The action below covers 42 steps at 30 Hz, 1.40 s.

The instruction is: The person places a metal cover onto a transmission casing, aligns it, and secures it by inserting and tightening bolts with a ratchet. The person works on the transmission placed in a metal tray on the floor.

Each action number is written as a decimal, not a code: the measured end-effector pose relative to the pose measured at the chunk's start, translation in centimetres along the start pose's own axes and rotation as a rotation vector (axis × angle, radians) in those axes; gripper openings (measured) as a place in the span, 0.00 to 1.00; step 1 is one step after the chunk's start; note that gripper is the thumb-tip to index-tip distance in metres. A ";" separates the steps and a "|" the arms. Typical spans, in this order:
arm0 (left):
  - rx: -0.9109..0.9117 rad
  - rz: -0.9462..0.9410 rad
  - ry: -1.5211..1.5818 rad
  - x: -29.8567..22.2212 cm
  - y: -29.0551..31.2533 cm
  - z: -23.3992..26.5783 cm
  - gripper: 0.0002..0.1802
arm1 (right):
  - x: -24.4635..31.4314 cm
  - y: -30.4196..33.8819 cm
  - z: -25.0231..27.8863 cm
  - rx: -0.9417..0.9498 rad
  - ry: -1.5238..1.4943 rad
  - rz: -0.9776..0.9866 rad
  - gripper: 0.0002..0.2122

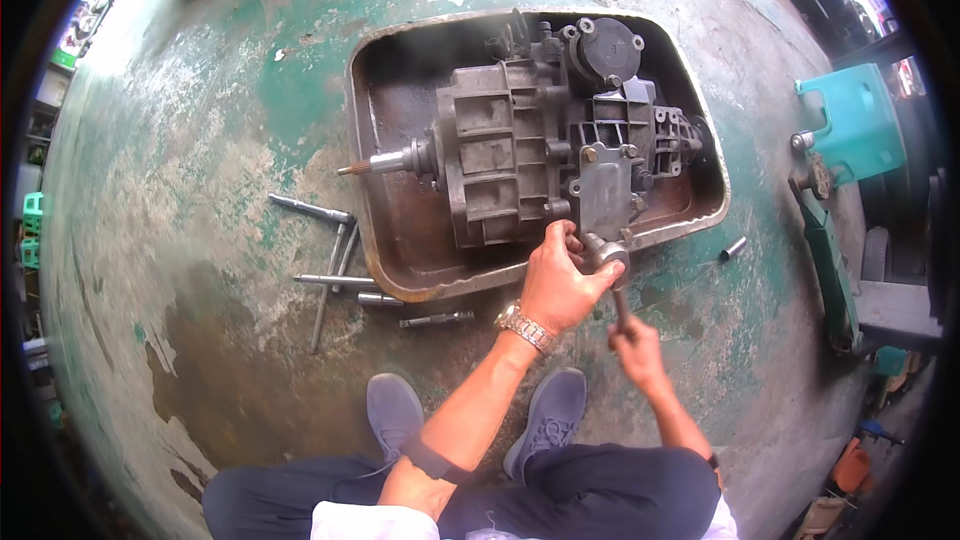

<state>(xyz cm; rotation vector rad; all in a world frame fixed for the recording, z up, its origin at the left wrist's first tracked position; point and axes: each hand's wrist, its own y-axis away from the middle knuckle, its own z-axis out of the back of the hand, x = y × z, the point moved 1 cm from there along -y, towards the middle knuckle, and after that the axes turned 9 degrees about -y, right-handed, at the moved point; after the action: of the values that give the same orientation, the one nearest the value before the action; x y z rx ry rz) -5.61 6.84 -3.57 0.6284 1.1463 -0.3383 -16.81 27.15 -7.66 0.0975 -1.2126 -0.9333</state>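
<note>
A grey metal gearbox (505,150) lies on its side in a shallow, oil-stained metal pan (385,250); its splined shaft (385,163) points left. At the gearbox's near edge, a ratchet wrench (621,298) has its head against the lower side of a flat cover plate (604,198). My left hand (562,285), with a watch on the wrist, is closed around the ratchet's head, thumb on its near side. My right hand (637,350) grips the handle's near end. Whatever the socket sits on is hidden behind the left fingers.
Several T-handle and bar wrenches (335,282) lie on the floor left of the pan. A loose socket (734,248) rests to its right. Farther right stand a teal plastic stool (855,125) and a green metal piece (828,260). My shoes (545,420) are just below the pan.
</note>
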 end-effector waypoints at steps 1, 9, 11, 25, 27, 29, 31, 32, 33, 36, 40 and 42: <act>0.036 0.007 -0.001 -0.1 -0.3 0.3 0.44 | -0.6 1.7 -2.2 0.127 -0.142 -0.022 0.04; 0.141 0.059 0.023 0.0 -1.4 1.3 0.45 | 1.5 2.7 -4.8 0.552 -0.289 -0.209 0.11; 0.130 0.050 0.064 0.3 -1.1 1.0 0.46 | 2.6 1.8 -0.4 0.330 -0.004 -0.209 0.09; 0.021 0.035 -0.041 0.8 0.1 0.0 0.51 | 15.4 -11.6 9.3 -0.555 0.833 0.939 0.13; 0.023 0.025 -0.024 0.6 0.0 -0.1 0.50 | 11.8 -10.5 9.6 -0.499 0.833 0.732 0.11; -0.003 0.005 -0.043 0.4 0.0 -0.2 0.47 | 6.8 -8.1 8.4 -0.373 0.695 0.460 0.06; -0.087 -0.051 -0.099 0.0 -0.2 -0.3 0.41 | 2.1 -4.2 5.9 -0.155 0.463 0.153 0.02; -0.053 -0.036 -0.064 -0.1 -0.3 -0.4 0.39 | 0.1 -2.1 3.9 -0.029 0.283 -0.018 0.02; -0.024 -0.027 -0.041 -0.3 -0.4 -0.3 0.37 | -1.2 -0.2 1.3 0.122 0.055 -0.107 0.05; 0.029 -0.007 0.031 -0.9 -0.8 0.4 0.32 | -2.0 4.2 -5.6 0.491 -0.274 -0.210 0.11; 0.113 0.057 -0.096 -1.3 -1.2 1.5 0.37 | -0.2 3.5 -9.0 0.711 -0.529 -0.154 0.13; 0.078 0.021 -0.137 -1.5 -1.2 1.7 0.39 | 0.3 2.3 -6.4 0.672 -0.117 -0.092 0.13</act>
<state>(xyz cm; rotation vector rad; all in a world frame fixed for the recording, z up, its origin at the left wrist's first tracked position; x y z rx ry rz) -5.59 4.78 -2.06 0.6753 0.9980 -0.4036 -10.18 25.88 -8.79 0.6438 -1.6026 -0.5802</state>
